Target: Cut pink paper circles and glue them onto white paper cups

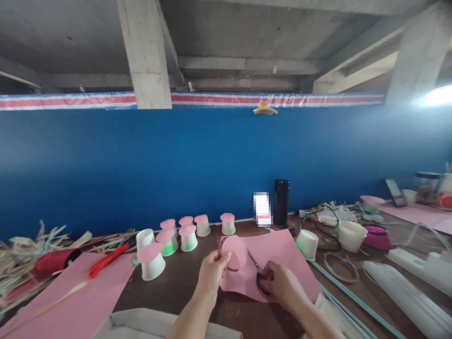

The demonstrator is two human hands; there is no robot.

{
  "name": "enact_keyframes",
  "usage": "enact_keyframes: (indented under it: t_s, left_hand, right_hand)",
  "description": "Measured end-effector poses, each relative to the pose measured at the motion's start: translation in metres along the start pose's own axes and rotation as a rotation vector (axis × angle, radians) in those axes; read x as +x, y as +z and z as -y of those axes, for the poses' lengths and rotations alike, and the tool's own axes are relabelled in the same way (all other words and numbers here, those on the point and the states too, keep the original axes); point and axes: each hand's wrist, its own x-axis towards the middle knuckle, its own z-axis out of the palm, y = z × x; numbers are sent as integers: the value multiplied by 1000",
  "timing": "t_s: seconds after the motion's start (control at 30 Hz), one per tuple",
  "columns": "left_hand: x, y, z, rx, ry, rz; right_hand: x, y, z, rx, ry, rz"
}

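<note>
Between the thumb and fingers of my left hand [213, 269] is a round pink paper disc [236, 251], held up over a larger sheet of pink paper [282, 256]. My right hand [278, 285] grips a pair of scissors [254, 260] by its dark handles. The blades point up and left, close to the disc's right edge; I cannot tell whether they touch it. Left of my hands stand several upturned white paper cups [189, 241] topped with pink discs, some with green patches on their sides.
A black flask [281, 202] stands by the blue partition [212, 160]. To the right are a white cup [308, 245], a cream cup [351, 235], a magenta bowl-like item [377, 237] and blue-green rods [356, 299]. At left lie pink paper [84, 301], a red-handled tool [108, 260] and paper strips.
</note>
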Motion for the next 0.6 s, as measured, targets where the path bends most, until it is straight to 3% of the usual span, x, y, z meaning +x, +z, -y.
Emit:
enact_keyframes:
  t_s: [0.13,0.27,0.47,0.6]
  left_hand:
    - [-1,3,3,-22,-59,21]
    - [-3,5,5,32,-120,43]
    - [-4,8,4,50,-161,70]
    - [-2,8,10,109,-157,76]
  right_hand:
    - [-3,-2,6,23,-19,-12]
    - [-2,-17,8,-19,-8,-88]
    - [12,-49,-22,-207,241,-339]
    - [14,-49,-35,-277,322,-254]
